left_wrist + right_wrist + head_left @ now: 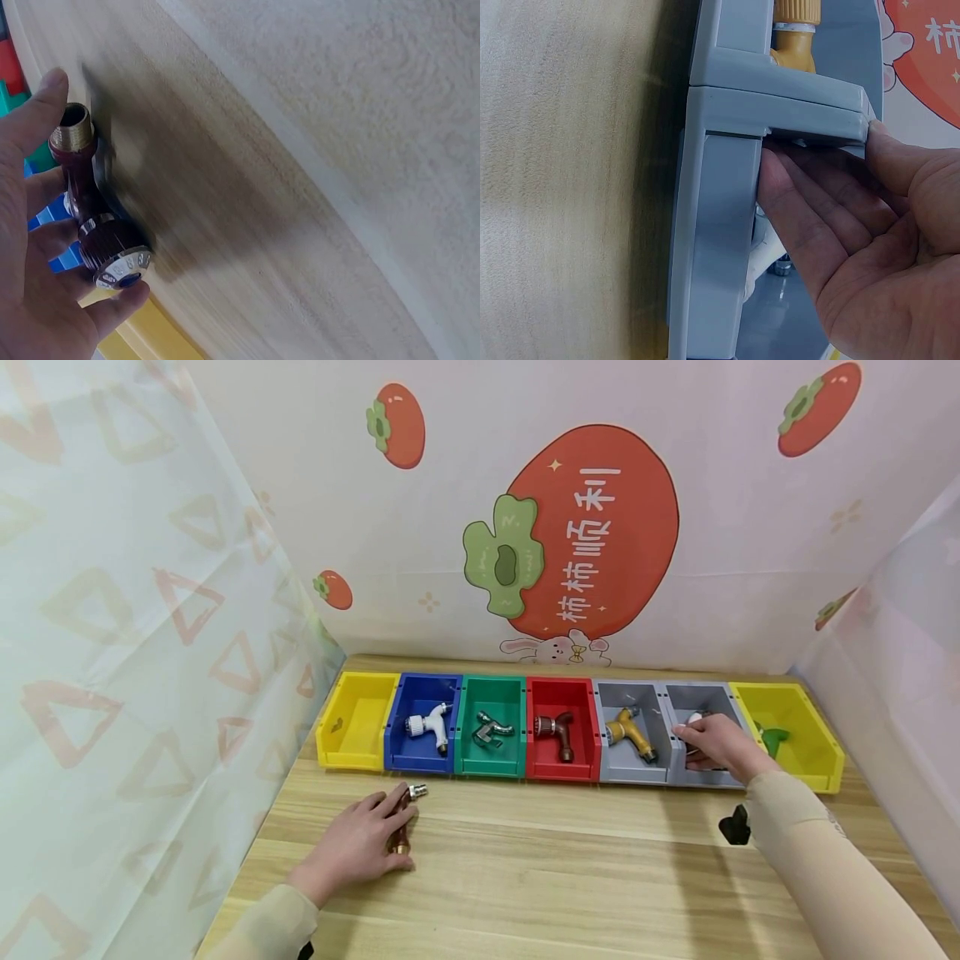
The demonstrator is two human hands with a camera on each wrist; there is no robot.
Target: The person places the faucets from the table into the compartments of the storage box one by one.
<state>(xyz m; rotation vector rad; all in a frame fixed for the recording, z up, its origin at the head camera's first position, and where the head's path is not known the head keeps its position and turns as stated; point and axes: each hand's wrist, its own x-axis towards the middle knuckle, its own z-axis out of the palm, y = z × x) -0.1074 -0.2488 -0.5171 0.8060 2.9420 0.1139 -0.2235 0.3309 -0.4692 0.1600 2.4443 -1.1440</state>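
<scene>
My left hand (pixel 360 839) grips a dark red tap (pixel 88 199) at the table's left, fingers around its body. The tap's brass threaded end lies beside my thumb in the left wrist view; its round ribbed knob with a silver face is by the little finger. My right hand (pixel 716 743) reaches into the right grey bin (pixel 724 247). Its thumb is at the rim of that bin's left wall and the fingers are inside, pinching the wall. Beneath those fingers lies a white tap (pixel 765 259), partly hidden by the hand.
The bins stand in a row at the table's back: a yellow bin (pixel 352 762), then blue with a white tap (pixel 431 727), green with a chrome tap (pixel 491 727), red with a brown tap (pixel 557 735), grey with a yellow tap (pixel 633 735). A green object (pixel 771 739) sits far right.
</scene>
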